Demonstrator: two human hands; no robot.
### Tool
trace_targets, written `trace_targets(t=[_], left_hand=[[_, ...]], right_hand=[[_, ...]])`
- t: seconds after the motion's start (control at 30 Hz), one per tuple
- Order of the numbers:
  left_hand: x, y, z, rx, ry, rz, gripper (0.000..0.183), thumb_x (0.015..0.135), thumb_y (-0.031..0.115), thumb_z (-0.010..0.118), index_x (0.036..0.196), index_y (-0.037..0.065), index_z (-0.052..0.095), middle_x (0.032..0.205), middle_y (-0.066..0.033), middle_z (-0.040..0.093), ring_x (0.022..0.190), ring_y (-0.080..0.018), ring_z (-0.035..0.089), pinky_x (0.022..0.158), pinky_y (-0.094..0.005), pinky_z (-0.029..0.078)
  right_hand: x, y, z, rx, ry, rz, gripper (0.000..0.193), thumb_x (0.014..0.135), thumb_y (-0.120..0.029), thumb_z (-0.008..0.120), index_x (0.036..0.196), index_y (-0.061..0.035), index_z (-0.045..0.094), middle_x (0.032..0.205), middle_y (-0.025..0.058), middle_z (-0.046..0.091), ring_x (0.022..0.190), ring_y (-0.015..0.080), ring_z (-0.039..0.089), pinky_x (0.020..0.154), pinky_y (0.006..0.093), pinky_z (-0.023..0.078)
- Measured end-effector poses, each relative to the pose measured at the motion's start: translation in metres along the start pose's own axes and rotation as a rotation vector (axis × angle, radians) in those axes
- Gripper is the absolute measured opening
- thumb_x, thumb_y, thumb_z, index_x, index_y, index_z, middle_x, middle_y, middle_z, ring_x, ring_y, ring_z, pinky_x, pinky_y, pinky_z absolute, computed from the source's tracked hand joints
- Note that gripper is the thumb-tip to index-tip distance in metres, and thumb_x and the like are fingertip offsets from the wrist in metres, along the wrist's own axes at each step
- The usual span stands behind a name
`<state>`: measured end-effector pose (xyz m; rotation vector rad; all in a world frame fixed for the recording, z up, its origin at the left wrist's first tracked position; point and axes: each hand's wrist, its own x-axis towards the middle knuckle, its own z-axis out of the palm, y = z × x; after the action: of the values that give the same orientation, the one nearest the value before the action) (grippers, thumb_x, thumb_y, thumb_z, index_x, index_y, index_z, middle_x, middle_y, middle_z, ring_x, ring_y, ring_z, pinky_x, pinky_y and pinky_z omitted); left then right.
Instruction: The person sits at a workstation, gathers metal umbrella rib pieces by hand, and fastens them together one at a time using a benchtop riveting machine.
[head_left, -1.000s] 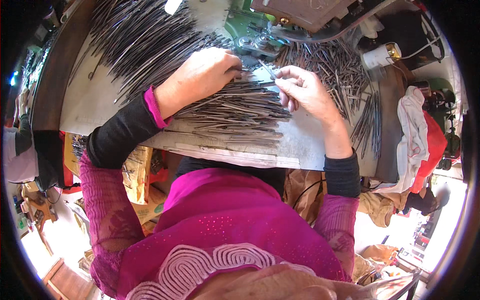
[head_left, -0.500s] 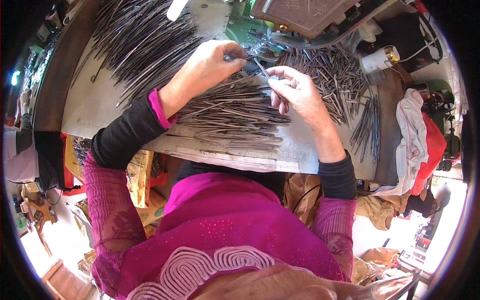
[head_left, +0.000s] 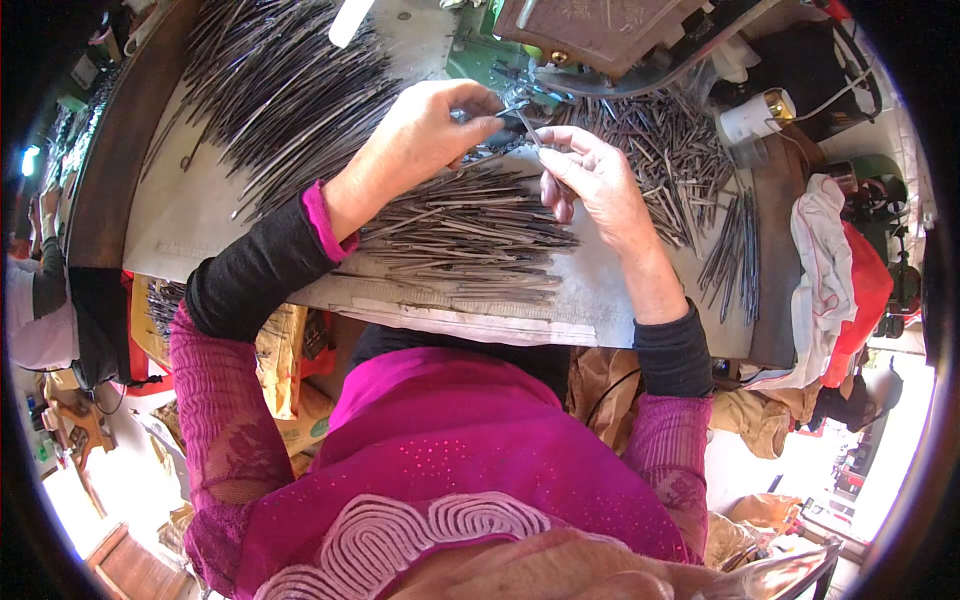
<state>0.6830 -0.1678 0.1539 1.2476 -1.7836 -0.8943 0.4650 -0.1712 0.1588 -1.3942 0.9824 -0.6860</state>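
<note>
In front of the green machine (head_left: 475,45), my right hand (head_left: 590,175) pinches a thin grey metal strip (head_left: 528,126) between thumb and fingertips. The strip slants up and left. My left hand (head_left: 425,125) is closed at the fingertips on another thin, dark metal piece (head_left: 513,107), partly hidden by the fingers. Both pieces meet or cross near their ends; whether they touch, I cannot tell. Below the hands lies a pile of long, thin dark metal strips (head_left: 460,235). Beside my right hand spreads a heap of shorter strips (head_left: 665,150).
A larger pile of long strips (head_left: 290,90) covers the table's (head_left: 180,215) far left. A small bundle of strips (head_left: 735,250) lies at the right. A brown metal housing (head_left: 590,30) overhangs the far side. Near the right edge are a white cylindrical fixture (head_left: 757,117) and cloths (head_left: 825,240).
The dark piece at my left fingertips has tilted and its end points farther up and right. My right hand has hardly moved, with the grey strip still in it.
</note>
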Motion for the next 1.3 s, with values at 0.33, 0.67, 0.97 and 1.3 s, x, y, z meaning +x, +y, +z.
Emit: trace_targets(t=[0.33, 0.67, 0.97, 1.3], left_hand=[[0.021, -0.005, -0.003, -0.341, -0.057, -0.128, 0.029, 0.088, 0.022, 0.060, 0.107, 0.001, 0.062, 0.074, -0.0026, 0.062, 0.049, -0.0023, 0.042, 0.042, -0.0166, 0.031], [0.027, 0.000, -0.010, -0.342, -0.173, -0.211, 0.029, 0.088, 0.025, 0.059, 0.103, 0.000, 0.062, 0.073, -0.0028, 0.061, 0.045, -0.0018, 0.038, 0.041, -0.0173, 0.029], [0.007, 0.012, 0.009, -0.499, -0.066, -0.171, 0.028, 0.088, 0.027, 0.059, 0.093, 0.000, 0.062, 0.071, -0.0034, 0.061, 0.047, -0.0052, 0.044, 0.044, -0.0201, 0.034], [-0.010, 0.005, 0.008, -0.126, -0.193, -0.051, 0.033, 0.090, 0.028, 0.057, 0.097, -0.003, 0.063, 0.072, -0.0084, 0.065, 0.056, -0.0138, 0.062, 0.052, -0.0267, 0.049]], right_hand=[[0.015, -0.002, -0.002, 0.027, 0.076, -0.043, 0.025, 0.090, -0.018, 0.056, 0.108, -0.0016, 0.056, 0.066, 0.0026, 0.059, 0.049, 0.0054, 0.051, 0.044, 0.0163, 0.039], [0.013, -0.004, -0.004, 0.062, 0.091, -0.021, 0.026, 0.088, -0.017, 0.057, 0.109, -0.0015, 0.057, 0.066, 0.0022, 0.058, 0.049, 0.0056, 0.051, 0.044, 0.0166, 0.040], [0.024, 0.023, -0.019, 0.661, 0.278, -0.172, 0.021, 0.089, -0.016, 0.057, 0.103, -0.0015, 0.058, 0.072, 0.0063, 0.060, 0.058, 0.0116, 0.056, 0.051, 0.0226, 0.045], [0.020, 0.027, -0.003, 0.486, 0.224, -0.018, 0.024, 0.092, -0.017, 0.052, 0.107, 0.0005, 0.059, 0.080, 0.0052, 0.062, 0.067, 0.0127, 0.060, 0.059, 0.0239, 0.050]])
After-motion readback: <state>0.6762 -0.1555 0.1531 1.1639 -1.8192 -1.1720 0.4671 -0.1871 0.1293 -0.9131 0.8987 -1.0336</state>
